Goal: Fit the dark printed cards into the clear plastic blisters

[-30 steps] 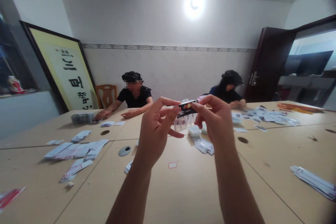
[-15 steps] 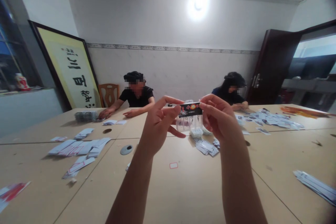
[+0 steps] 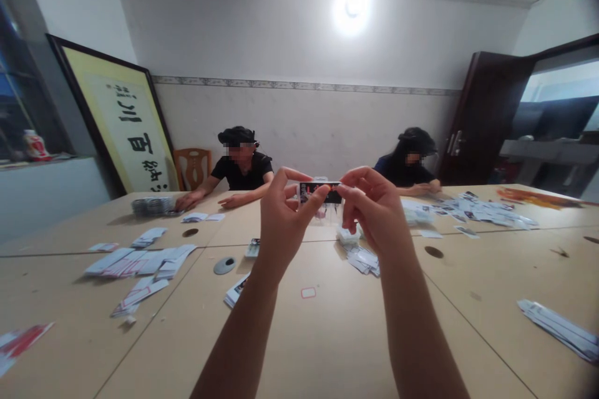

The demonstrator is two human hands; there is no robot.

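A small clear plastic box [image 3: 334, 194] with a black printed label across its top is held up above the table in front of me. My left hand [image 3: 286, 215] grips its left side, with the thumb lying across the label. At the right end, my right hand [image 3: 374, 209] pinches the label edge between thumb and fingers. Small dark shapes show through the clear lower part, too blurred to name for certain. Below the hands lie another clear box [image 3: 349, 235] and a pile of white cards [image 3: 362, 260].
Two people [image 3: 241, 165] sit across the table [image 3: 327, 336]. Stacks of white paper slips [image 3: 135, 263] lie at left, scattered cards [image 3: 486, 209] at far right, a bundle of strips [image 3: 556, 327] at near right. Cards [image 3: 236, 290] sit beside my left forearm.
Both hands have shifted a little left with the box. My left thumb has moved over the label, and the right hand has come closer to the left. Cards by my left forearm show more.
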